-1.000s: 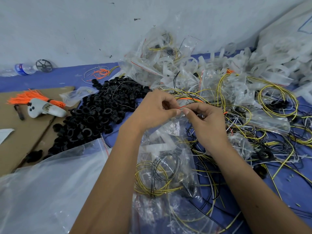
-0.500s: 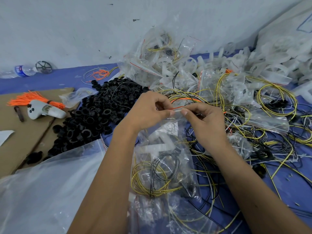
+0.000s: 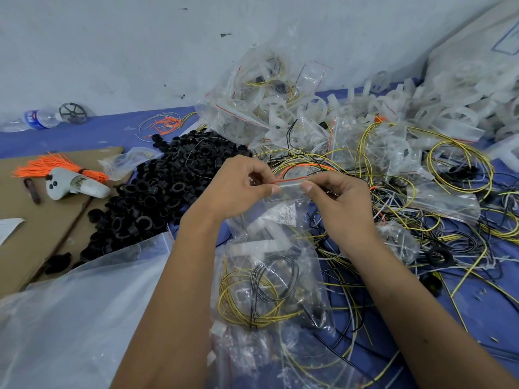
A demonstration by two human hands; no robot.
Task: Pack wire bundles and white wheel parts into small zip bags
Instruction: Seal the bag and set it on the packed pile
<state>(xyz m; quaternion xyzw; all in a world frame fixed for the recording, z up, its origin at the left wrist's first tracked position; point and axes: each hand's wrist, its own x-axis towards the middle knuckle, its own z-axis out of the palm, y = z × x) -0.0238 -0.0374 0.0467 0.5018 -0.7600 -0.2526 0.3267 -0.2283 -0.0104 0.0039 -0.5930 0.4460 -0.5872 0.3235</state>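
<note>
The zip bag (image 3: 283, 209) is pinched at its red-lined mouth by the left hand (image 3: 238, 189) and right hand (image 3: 341, 202). White parts are seen inside it.

Scuffed grey wall (image 3: 112, 51); blue floor covering (image 3: 92, 133); brown cardboard sheet (image 3: 31, 237).

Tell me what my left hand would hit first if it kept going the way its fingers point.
Probably the right hand: the left hand points rightward along the zip bag top that both pinch, thumbs nearly meeting.
</note>
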